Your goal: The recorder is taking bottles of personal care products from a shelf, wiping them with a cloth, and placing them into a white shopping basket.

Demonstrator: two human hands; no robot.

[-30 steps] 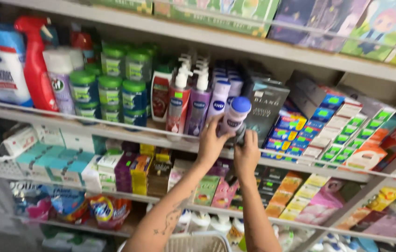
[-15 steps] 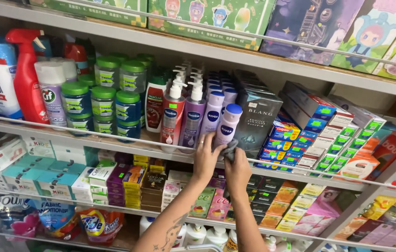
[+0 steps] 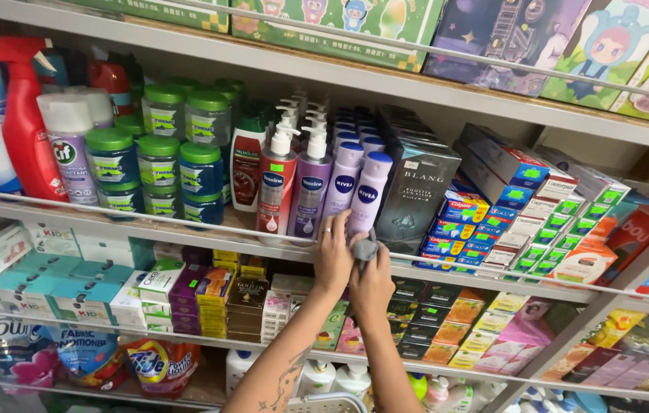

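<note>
A lilac lotion bottle with a blue cap stands upright at the front of a row of like bottles on the middle shelf. My left hand reaches up to its foot, fingers curled around the bottle's lower part just over the shelf's wire rail. Pressed close beside it, my right hand clutches a small grey cloth just below the bottle. Both forearms rise from the bottom of the view.
Pump bottles and green-lidded jars stand left of the lotion, a dark box and stacked toothpaste boxes to the right. A red spray bottle is far left. Small cartons fill the lower shelf; a white basket sits below my arms.
The lilac bottle was tilted in my left hand above the rail; now it stands upright in its row. Both hands have dropped to its base, and the camera moved closer.
</note>
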